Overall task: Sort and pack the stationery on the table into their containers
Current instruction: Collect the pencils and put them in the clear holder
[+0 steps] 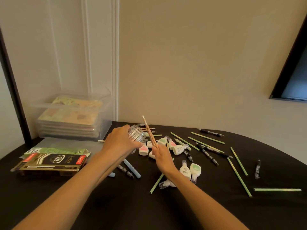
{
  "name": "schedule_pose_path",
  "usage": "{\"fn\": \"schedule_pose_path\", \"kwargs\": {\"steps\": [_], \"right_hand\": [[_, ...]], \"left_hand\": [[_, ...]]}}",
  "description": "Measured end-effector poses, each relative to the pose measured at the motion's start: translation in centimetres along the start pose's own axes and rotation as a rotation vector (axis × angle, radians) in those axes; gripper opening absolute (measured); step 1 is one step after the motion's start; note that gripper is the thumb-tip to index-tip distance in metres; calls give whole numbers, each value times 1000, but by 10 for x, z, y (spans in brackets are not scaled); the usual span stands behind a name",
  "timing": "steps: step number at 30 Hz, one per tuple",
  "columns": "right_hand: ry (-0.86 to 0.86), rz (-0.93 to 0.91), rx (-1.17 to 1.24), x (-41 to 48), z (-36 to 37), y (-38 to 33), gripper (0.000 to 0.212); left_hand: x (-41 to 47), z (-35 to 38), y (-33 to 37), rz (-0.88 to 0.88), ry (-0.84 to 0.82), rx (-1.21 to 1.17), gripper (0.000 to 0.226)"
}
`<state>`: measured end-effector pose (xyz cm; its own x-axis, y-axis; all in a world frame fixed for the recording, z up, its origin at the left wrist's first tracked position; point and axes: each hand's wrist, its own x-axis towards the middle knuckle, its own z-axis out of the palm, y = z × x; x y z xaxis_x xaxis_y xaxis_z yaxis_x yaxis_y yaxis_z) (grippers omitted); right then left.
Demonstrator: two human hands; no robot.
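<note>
— While the left hand (119, 141) has its grip wrapped round the clear jar (137, 136), tilted above the counter (116, 205), what's the right hand (162, 157) got?
— Grip pinched on a bundle of orange pencils (148, 130), low on the shafts, free ends up, just beside the jar's mouth. Not in yet.
— Handling?
— Pencils: light, stiff, smooth. Likely to fan out or slide if the pinch slackens. I'd hold near the middle and feed them in end first. Jar looks like thin ribbed plastic, light, tips easily. Taking it round the wall is right.
— Clutter?
— Correction tapes (178, 147) heaped right under both hands. Green pencils (239, 177) scattered to the right, black pens (207, 153) among them. Blue marker (132, 168) by the left forearm. Pen box (53, 163) at the left, clear bin (69, 117) of notebooks behind it.
— Anything blocking?
— Nothing between bundle and mouth. Probable snag: a splayed bundle catching the rim.
</note>
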<state>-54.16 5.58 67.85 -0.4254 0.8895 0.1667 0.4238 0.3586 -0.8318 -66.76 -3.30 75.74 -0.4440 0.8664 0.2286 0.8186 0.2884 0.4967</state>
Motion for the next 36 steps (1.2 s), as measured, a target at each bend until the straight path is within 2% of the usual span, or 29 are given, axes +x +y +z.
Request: {"fn": "schedule_pose_path", "kwargs": {"steps": [6, 11, 17, 23, 28, 31, 36], "right_hand": [[-95, 185, 336, 0, -6, -1, 17], [38, 267, 1045, 13, -31, -19, 20], [124, 231, 1203, 29, -57, -56, 24], [76, 186, 1073, 28, -54, -62, 17], [-47, 144, 668, 22, -46, -62, 7], [-42, 128, 513, 23, -47, -65, 2], [-56, 115, 477, 24, -50, -76, 5]], "left_hand": [[2, 3, 0, 13, -13, -25, 67], [4, 5, 4, 23, -74, -77, 70], [3, 9, 12, 81, -175, -96, 74], [1, 13, 19, 133, -197, -129, 68], [2, 12, 24, 188, -203, -213, 46], [4, 13, 24, 173, -192, -247, 48], [6, 14, 25, 170, -156, -254, 51]]}}
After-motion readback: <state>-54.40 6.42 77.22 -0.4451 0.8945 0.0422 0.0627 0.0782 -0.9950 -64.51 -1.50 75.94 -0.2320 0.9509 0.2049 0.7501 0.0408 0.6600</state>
